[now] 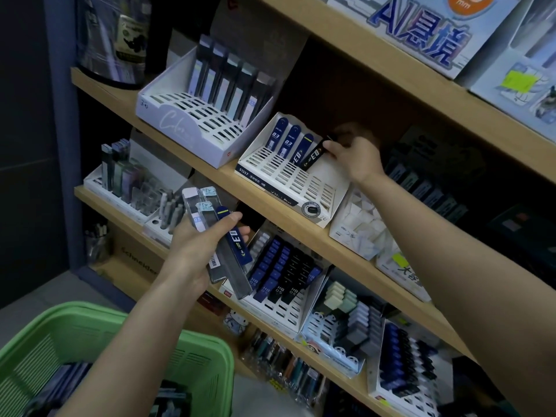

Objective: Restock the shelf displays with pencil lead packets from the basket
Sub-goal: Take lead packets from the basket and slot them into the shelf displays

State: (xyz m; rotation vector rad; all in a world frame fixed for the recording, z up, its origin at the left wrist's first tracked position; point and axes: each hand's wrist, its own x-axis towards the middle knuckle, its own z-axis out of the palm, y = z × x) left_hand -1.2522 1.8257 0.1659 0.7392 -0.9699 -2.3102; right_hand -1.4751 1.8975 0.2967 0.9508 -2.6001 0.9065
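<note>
My right hand pinches a black "0.3" lead packet at the back row of a white slotted display box on the middle shelf, beside three blue "0.3" packets standing there. My left hand grips a fanned bundle of several packets below that shelf: clear grey ones and one blue "0.3" packet under my thumb. The green basket sits at the lower left, with more dark packets inside it.
A larger white display with several grey packets stands to the left on the same shelf. The lower shelves carry boxes of blue and black HB leads, erasers and pens. A white eraser box sits right of the display.
</note>
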